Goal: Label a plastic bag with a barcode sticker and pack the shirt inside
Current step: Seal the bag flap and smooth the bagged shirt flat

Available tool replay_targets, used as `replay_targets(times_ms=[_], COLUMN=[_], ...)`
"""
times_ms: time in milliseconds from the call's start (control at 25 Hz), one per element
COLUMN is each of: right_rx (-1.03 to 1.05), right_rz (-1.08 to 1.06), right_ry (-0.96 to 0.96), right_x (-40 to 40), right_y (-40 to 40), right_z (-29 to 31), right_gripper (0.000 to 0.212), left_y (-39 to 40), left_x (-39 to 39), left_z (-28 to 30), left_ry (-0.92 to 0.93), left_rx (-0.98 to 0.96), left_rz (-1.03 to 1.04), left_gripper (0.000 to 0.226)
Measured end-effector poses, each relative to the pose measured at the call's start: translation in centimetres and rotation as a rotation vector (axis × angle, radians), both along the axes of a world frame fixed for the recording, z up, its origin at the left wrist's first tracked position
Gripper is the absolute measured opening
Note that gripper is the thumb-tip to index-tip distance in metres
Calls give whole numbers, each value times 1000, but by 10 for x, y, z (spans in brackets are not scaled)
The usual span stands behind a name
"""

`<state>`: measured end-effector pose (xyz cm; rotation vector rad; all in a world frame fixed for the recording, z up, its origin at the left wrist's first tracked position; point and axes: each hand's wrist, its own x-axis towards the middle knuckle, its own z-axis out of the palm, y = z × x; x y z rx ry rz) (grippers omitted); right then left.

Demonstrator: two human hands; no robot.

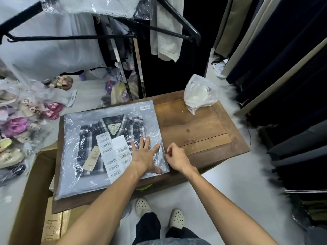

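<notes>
A folded dark plaid shirt (90,138) lies inside a clear plastic bag (70,181) on a wooden table (194,128). A barcode sticker (145,107) is stuck on the bag's far right corner. Two sheets of barcode stickers (115,160) rest on top of the bag over the shirt. My left hand (145,156) presses flat on the bag's right side, fingers spread. At the bag's right edge, my right hand (174,156) has its fingertips pinched; whether they hold the plastic I cannot tell.
A crumpled white plastic bag (200,93) sits on the table's far right. A cardboard box (33,200) stands left of the table. Bagged slippers (16,128) pile up on the floor at left. Hanging clothes (283,68) line the right side, black hangers (106,36) overhead.
</notes>
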<state>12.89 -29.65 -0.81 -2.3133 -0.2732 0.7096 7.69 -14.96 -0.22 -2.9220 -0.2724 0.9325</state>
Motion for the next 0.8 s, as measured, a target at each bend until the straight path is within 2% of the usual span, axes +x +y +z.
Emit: replay_targets(times_ms=[160, 360, 640, 800], right_rx=[-13, -27, -119, -167], right_rz=[19, 67, 235, 306], right_ry=[7, 27, 60, 91], right_x=[-6, -12, -9, -2], right_y=[-8, -18, -27, -26], right_z=[2, 5, 12, 13], right_gripper=[11, 10, 9, 16], left_y=[-6, -6, -5, 0], left_x=[1, 0, 0, -1], left_z=[0, 1, 3, 6], left_ry=[-19, -14, -17, -48], left_rx=[19, -82, -129, -163], left_rz=[22, 105, 122, 103], left_gripper=[125, 126, 126, 124])
